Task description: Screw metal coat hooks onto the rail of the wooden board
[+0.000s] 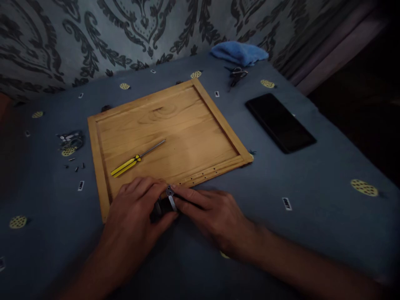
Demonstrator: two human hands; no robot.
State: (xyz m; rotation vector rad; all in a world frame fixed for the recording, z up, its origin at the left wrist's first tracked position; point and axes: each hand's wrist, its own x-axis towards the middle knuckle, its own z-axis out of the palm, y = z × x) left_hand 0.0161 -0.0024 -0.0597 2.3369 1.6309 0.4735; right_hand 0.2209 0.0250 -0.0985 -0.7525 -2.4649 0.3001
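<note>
A small black and silver metal hinge [169, 203] sits at the near edge of the wooden panel [156, 121], its holed plate resting against the frame. My left hand [137, 208] curls round it from the left, with the thumb underneath. From the right, the fingers of my right hand [212, 212] close on the same hinge, fingertips at its plate. Part of the hinge is hidden by my fingers. A yellow and black screwdriver [137, 158] lies on the panel just beyond my left hand. Several small dark holes run along the panel's near edge, right of the hinge.
Left of the panel are a clear bag of hardware [71, 141] and several loose screws [76, 169] on the patterned cloth [325, 208]. To the right lies a black phone [279, 122]. Scissors [237, 74] and a blue cloth [240, 53] lie at the back, near the patterned curtain [131, 33].
</note>
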